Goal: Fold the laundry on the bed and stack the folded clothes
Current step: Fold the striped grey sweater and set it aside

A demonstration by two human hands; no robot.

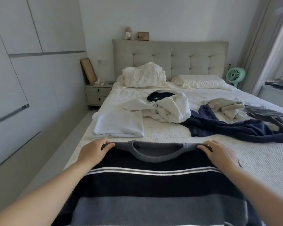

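A striped sweater (pixel 153 181), dark with grey bands and thin white lines, is spread at the near edge of the bed (pixel 260 160), its grey collar pointing toward the headboard (pixel 170 56). The left hand (pixel 92 151) grips the left shoulder of the sweater, thumb on top and fingers curled under the knit. The right hand (pixel 219 154) pinches the right shoulder in the same manner, fingers clamped on the fabric. Just beyond the left hand lies a folded white garment (pixel 119 124), flat on the bedcover. Farther up the bed sits a crumpled white garment (pixel 168 110), with a black item (pixel 158 97) partly covered behind it. To the right, a navy garment (pixel 235 128) sprawls unfolded, touching a beige garment (pixel 227 106) and a grey one (pixel 271 115). Pillows (pixel 201 81) rest against the headboard. A nightstand (pixel 96 93) stands left of the bed; a green fan (pixel 235 75) stands at right.
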